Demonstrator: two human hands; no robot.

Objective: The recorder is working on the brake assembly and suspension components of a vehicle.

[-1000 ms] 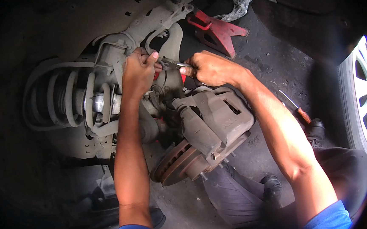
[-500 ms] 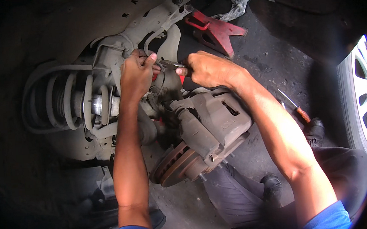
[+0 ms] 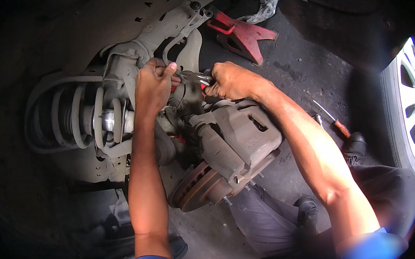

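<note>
My right hand [image 3: 235, 82] is closed round the red handles of a pair of pliers [image 3: 198, 78]. The metal jaws point left, toward my other hand, above the steering knuckle. My left hand [image 3: 154, 84] is raised with its fingers bent and thumb up, pinching at a spot beside the suspension arm [image 3: 166, 26]; what lies between the fingertips is hidden. Just below the pliers sits the brake caliper [image 3: 237, 137], clamped over a rusty brake disc [image 3: 197, 188]. Left of my left hand are the coil spring [image 3: 79, 117] and its shiny shock absorber [image 3: 107, 121].
A red jack stand [image 3: 244, 35] and a crumpled clear plastic wrap [image 3: 268, 5] lie beyond my hands. On the right are a screwdriver [image 3: 334, 120] on the floor and a wheel [image 3: 405, 106]. My legs [image 3: 266, 217] are under the disc.
My right hand has rolled and its fingers have shifted lower, turning the pliers so that more of their metal head shows. My left hand stays nearly in place.
</note>
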